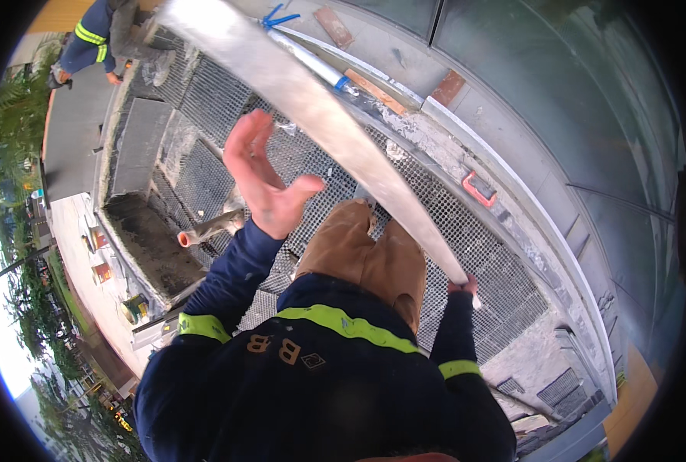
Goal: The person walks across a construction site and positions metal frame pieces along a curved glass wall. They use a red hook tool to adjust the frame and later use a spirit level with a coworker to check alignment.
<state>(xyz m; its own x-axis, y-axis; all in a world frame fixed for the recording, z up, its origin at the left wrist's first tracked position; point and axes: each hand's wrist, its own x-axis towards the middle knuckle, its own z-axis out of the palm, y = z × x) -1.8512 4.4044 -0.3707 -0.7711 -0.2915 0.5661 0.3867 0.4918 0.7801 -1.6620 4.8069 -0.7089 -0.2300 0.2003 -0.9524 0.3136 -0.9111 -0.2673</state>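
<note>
Long straightedge (pixel 335 131): pale grey metal bar, flat, slanting over the mesh grating (pixel 466 231). Left hand (pixel 262 181): grip spread, fingers open, just left of the straightedge, holding nothing. Right hand (pixel 464 287): grip closed around the straightedge's lower end, above the grating.

A long pale metal bar (pixel 312 115) is gripped at its near end by the right hand (pixel 464 286), fingers closed around it. The left hand (pixel 264 179) is raised beside the bar, open with fingers spread, not touching it. Beneath the bar a metal grating (pixel 474 239) is seen, with a red handle (pixel 477 189) lying beyond the bar. Far along the bar, another person (pixel 96 38) in dark clothing with yellow stripes is seen.
</note>
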